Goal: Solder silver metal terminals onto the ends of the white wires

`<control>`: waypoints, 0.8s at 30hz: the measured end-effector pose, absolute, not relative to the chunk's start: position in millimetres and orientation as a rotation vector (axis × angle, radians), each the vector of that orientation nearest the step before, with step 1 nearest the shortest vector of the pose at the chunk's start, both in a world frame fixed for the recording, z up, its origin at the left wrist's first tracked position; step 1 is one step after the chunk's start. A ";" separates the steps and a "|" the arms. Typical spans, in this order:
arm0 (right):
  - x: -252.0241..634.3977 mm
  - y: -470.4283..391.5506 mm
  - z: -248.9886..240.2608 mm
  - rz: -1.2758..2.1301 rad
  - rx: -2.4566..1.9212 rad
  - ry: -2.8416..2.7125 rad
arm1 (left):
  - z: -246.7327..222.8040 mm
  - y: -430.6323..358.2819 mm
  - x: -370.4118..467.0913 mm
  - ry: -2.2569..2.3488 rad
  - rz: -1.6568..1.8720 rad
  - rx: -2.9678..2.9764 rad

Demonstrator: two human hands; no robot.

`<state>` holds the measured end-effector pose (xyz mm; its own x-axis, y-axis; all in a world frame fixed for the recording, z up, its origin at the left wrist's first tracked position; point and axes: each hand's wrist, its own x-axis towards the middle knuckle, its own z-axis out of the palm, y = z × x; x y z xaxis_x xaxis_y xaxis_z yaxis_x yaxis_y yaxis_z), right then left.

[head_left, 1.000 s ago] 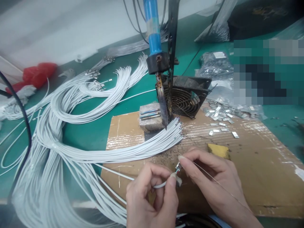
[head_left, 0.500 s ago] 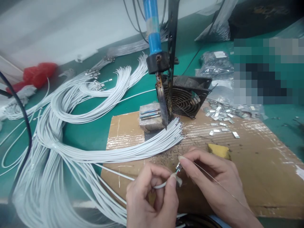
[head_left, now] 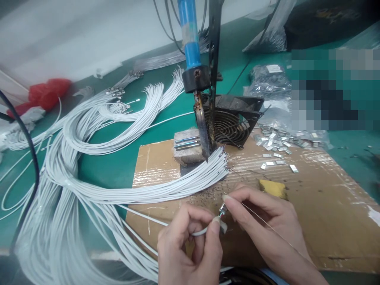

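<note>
My left hand (head_left: 191, 245) pinches the end of a white cable (head_left: 199, 232) between thumb and index finger. A small metal connector (head_left: 222, 210) sits at the cable's end, between both hands. My right hand (head_left: 264, 223) is closed at the connector's far end, with a thin wire (head_left: 268, 225) running from its fingertips back across the palm. Just beyond the hands, the cut ends of a white cable bundle (head_left: 178, 189) lie on the cardboard (head_left: 308, 221). The tip of a blue-handled soldering iron (head_left: 203, 138) points down above that bundle.
A grey block (head_left: 187, 148) and a black fan (head_left: 233, 122) stand behind the bundle. Small metal connectors (head_left: 274, 138) lie scattered at the right, near plastic bags (head_left: 270, 83). A yellow sponge (head_left: 273, 189) is beside my right hand. More white cables (head_left: 65, 166) fill the left.
</note>
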<state>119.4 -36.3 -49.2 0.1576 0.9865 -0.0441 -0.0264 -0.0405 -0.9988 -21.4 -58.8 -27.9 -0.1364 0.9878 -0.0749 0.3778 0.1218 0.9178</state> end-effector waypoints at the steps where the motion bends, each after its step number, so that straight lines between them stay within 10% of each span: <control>1: 118.9 -36.8 -48.4 1.138 -1.296 -1.050 | -27.9 -58.9 -21.1 1.636 1.012 1.354; 24: 129.2 -35.8 -62.7 1.092 -1.233 -0.982 | -34.6 -59.9 -25.2 1.639 0.950 1.461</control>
